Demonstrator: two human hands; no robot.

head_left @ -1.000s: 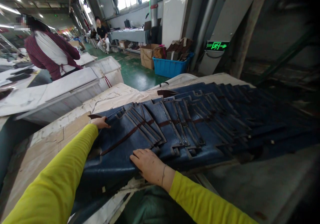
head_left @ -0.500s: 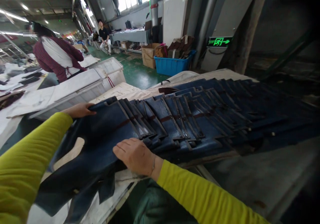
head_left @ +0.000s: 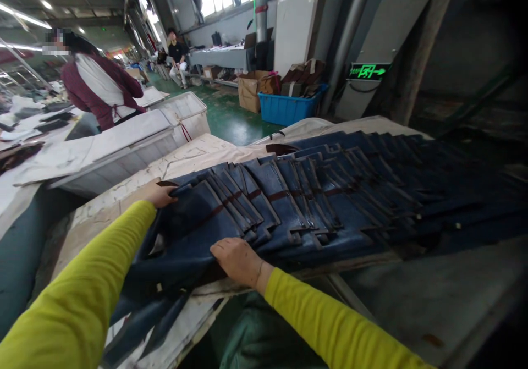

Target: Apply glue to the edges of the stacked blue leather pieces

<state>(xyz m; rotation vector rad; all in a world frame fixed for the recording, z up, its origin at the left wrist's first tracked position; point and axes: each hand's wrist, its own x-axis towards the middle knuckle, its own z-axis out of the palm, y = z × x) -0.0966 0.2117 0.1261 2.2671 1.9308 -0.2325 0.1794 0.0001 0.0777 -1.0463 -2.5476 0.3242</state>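
Dark blue leather-like pieces (head_left: 264, 187) lie overlapped in a long fanned row, with dark brown strips across them. My left hand (head_left: 163, 194) grips the far left edge of the nearest blue piece (head_left: 193, 209), thumb and fingers pressed together on it. On that piece's near edge, my right hand (head_left: 237, 259) is closed, its fingertips tucked out of sight. Cut flaps of blue material hang down at the lower left, over white sheets (head_left: 177, 325).
White plastic crates (head_left: 190, 116) stand at the left, topped with pale sheets. Beyond the row are a blue bin (head_left: 284, 108) and a cardboard box (head_left: 249, 91). One person (head_left: 101, 83) stands at the left; another (head_left: 177, 58) sits farther back.
Both hands have moved right, the left one more, with the held edge of the blue piece. The hanging flaps at the lower left have been drawn in to the right.
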